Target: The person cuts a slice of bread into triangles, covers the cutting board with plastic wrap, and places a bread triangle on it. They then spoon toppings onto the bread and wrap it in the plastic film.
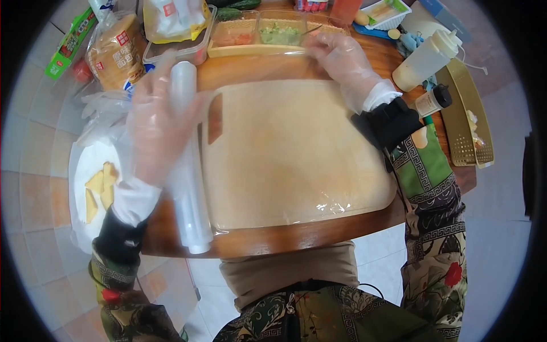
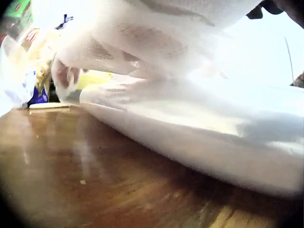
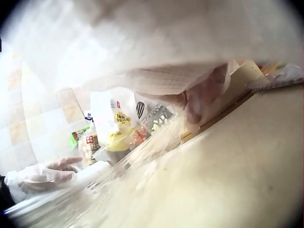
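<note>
A roll of cling film [image 1: 188, 188] lies along the left edge of a pale cutting board [image 1: 290, 142]. My left hand [image 1: 156, 125], in a clear plastic glove, is beside the roll with its fingers extended, blurred in the head view. The right wrist view shows the same left hand [image 3: 47, 175] from the side, close to the roll's end. Past the board's far right corner, my gloved right hand [image 1: 342, 60] pinches the edge of a clear film sheet [image 3: 156, 156]. That sheet stretches from the roll across the board, glinting near the front edge.
Behind the board stands a divided tray [image 1: 245, 51] of chopped food. Bagged bread [image 1: 117, 51] sits at the back left, above a white plate [image 1: 85, 171] with yellow slices. To the right are a squeeze bottle [image 1: 424, 60], a black-capped jar [image 1: 433, 101] and a long basket [image 1: 456, 125].
</note>
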The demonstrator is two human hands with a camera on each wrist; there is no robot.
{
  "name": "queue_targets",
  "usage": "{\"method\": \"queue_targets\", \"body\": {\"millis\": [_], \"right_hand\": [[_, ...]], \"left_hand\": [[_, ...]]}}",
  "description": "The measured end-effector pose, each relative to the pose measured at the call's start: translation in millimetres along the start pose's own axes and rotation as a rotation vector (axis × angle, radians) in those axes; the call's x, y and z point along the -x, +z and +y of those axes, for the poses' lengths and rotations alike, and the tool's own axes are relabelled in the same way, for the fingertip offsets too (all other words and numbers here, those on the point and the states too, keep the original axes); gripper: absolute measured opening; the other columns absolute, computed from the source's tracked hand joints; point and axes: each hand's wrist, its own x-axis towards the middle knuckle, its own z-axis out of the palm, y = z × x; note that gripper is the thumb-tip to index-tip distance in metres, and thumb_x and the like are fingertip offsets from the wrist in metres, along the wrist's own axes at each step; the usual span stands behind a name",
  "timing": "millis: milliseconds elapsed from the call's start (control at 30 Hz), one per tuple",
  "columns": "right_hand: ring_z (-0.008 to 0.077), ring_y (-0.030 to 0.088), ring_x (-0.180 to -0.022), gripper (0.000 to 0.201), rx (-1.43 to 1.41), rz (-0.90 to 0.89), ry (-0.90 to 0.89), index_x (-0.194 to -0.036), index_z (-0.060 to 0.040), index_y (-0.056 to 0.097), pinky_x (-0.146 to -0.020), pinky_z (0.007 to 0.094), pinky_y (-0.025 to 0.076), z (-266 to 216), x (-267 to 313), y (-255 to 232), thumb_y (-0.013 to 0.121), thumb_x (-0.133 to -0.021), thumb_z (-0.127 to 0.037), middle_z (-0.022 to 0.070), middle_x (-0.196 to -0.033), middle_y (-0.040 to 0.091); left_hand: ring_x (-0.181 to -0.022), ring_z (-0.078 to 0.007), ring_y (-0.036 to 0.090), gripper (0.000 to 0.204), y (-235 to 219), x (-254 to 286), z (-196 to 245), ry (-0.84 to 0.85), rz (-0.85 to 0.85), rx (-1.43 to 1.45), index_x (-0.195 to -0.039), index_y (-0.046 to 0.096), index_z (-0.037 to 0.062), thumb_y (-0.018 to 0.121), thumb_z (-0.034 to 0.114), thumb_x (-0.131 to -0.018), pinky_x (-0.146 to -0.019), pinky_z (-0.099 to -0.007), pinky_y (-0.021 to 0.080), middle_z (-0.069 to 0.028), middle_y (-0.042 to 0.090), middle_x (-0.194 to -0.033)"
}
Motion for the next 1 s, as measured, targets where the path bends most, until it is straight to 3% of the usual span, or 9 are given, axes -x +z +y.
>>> {"method": "queue_targets", "body": {"millis": [67, 100, 167, 300, 667, 733, 767, 833, 1000], "right_hand": [[0.0237, 0.068, -0.079, 0.02, 0.048, 0.02, -0.082, -0.106, -0.0052, 0.075, -0.075, 0.0339, 0.053, 3, 0, -1, 0.069, -0.092, -0.018, 0.0132, -0.088, 0.073], [0.0257, 0.069, -0.083, 0.02, 0.028, 0.007, -0.041, -0.106, -0.0051, 0.075, -0.078, 0.0342, 0.053, 2, 0, -2, 0.069, -0.092, -0.018, 0.0146, -0.091, 0.073], [0.0276, 0.069, -0.087, 0.02, 0.006, -0.004, -0.004, -0.106, -0.005, 0.075, -0.081, 0.0345, 0.052, -2, 0, -3, 0.069, -0.092, -0.018, 0.0159, -0.093, 0.073], [0.0264, 0.069, -0.085, 0.02, -0.005, 0.01, -0.047, -0.106, -0.0047, 0.075, -0.079, 0.035, 0.052, -1, -1, -5, 0.069, -0.092, -0.018, 0.0156, -0.093, 0.073], [0.0281, 0.069, -0.083, 0.023, 0.142, 0.043, -0.245, -0.107, -0.0051, 0.074, -0.077, 0.0365, 0.053, -1, 3, -18, 0.067, -0.093, -0.022, 0.0164, -0.095, 0.072], [0.0322, 0.069, -0.084, 0.025, -0.041, -0.044, 0.004, -0.108, -0.0078, 0.073, -0.076, 0.0399, 0.053, -22, 11, -26, 0.066, -0.093, -0.026, 0.0177, -0.093, 0.071], [0.0322, 0.069, -0.084, 0.025, -0.037, -0.04, 0.002, -0.108, -0.0078, 0.073, -0.076, 0.0399, 0.053, -17, 8, -27, 0.066, -0.093, -0.026, 0.0177, -0.093, 0.071], [0.0349, 0.069, -0.085, 0.028, 0.371, 0.048, -0.227, -0.11, -0.0108, 0.073, -0.076, 0.0432, 0.054, -4, -1, -32, 0.065, -0.092, -0.032, 0.0184, -0.09, 0.071], [0.034, 0.07, -0.087, 0.031, 0.356, 0.1, -0.253, -0.113, -0.0121, 0.073, -0.079, 0.0425, 0.054, -14, 7, -55, 0.065, -0.092, -0.034, 0.0184, -0.093, 0.072]], "left_hand": [[-0.108, -0.035, 0.062, 0.059, -4, -5, 7, 0.604, 0.17, 0.047, -0.135, 0.059, 0.0106, 0.079, 0.024, -0.081, -0.092, -0.0451, 0.052, -0.0149, 0.066, -0.119], [-0.108, -0.035, 0.062, 0.059, -3, -7, 7, 0.602, 0.171, 0.049, -0.135, 0.059, 0.0106, 0.079, 0.024, -0.081, -0.092, -0.0451, 0.052, -0.0149, 0.066, -0.119], [-0.115, -0.0337, 0.059, 0.036, -3, -10, 8, 0.938, -0.15, 0.125, -0.113, 0.07, 0.0115, 0.077, 0.015, -0.078, -0.095, -0.0451, 0.05, -0.0092, 0.067, -0.116], [-0.119, -0.0341, 0.056, 0.021, -5, -4, 20, 1.012, -0.351, -0.001, -0.098, 0.072, 0.01, 0.075, 0.014, -0.078, -0.098, -0.0441, 0.049, -0.0079, 0.067, -0.116], [-0.117, -0.033, 0.056, 0.035, 5, -1, 27, 0.961, -0.433, 0.029, -0.118, 0.067, 0.0149, 0.072, 0.016, -0.083, -0.101, -0.043, 0.048, -0.0059, 0.064, -0.12], [-0.116, -0.0326, 0.056, 0.035, 7, -2, 26, 0.971, -0.428, 0.04, -0.118, 0.067, 0.0147, 0.072, 0.016, -0.084, -0.101, -0.0433, 0.048, -0.006, 0.064, -0.119], [-0.116, -0.0322, 0.056, 0.034, 7, -2, 25, 0.976, -0.427, 0.048, -0.118, 0.066, 0.0144, 0.071, 0.016, -0.084, -0.1, -0.0436, 0.048, -0.0061, 0.064, -0.118], [-0.115, -0.0322, 0.057, 0.034, 12, -2, 21, 0.99, -0.399, 0.04, -0.118, 0.066, 0.0143, 0.071, 0.017, -0.085, -0.1, -0.0437, 0.048, -0.0061, 0.064, -0.117], [-0.113, -0.0318, 0.058, 0.032, 14, -3, 22, 0.995, -0.389, 0.03, -0.116, 0.065, 0.0136, 0.07, 0.017, -0.085, -0.098, -0.0441, 0.048, -0.006, 0.064, -0.114]]}}
